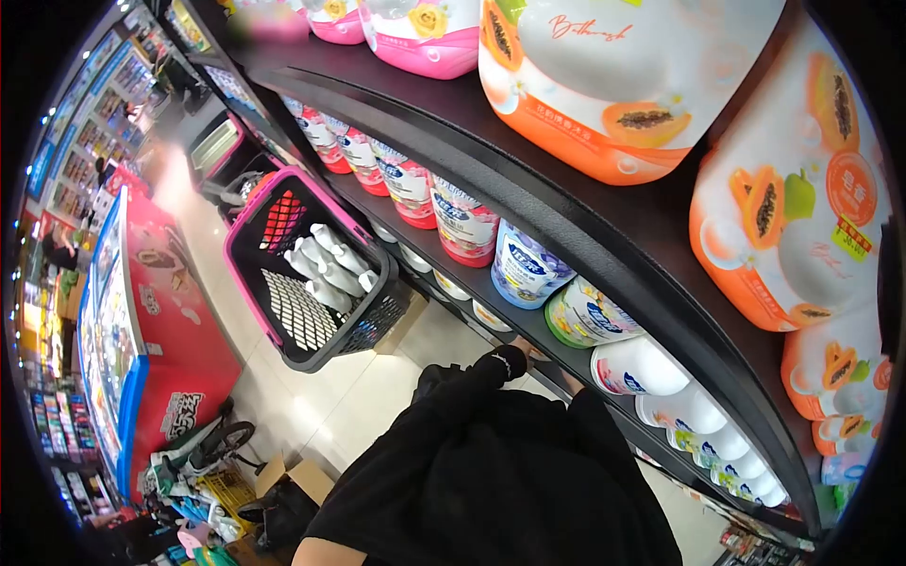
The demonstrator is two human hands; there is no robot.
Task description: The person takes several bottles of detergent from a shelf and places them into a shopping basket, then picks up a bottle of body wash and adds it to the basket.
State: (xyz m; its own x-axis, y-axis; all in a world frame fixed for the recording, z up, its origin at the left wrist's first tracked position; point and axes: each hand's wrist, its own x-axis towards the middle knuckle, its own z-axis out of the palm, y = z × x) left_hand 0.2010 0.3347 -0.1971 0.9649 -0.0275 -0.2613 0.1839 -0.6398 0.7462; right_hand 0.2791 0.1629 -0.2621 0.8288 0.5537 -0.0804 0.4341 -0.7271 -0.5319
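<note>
One pink-rimmed black mesh basket; about six white plastic bottles inside; three orange papaya-printed jugs, right.

Dark shelves — pale floor

Rows of detergent bottles stand on black shelves.

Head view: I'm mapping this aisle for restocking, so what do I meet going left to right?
Red freezer → pink-rimmed basket → black cuff → white bottle → orange papaya bottle
</note>
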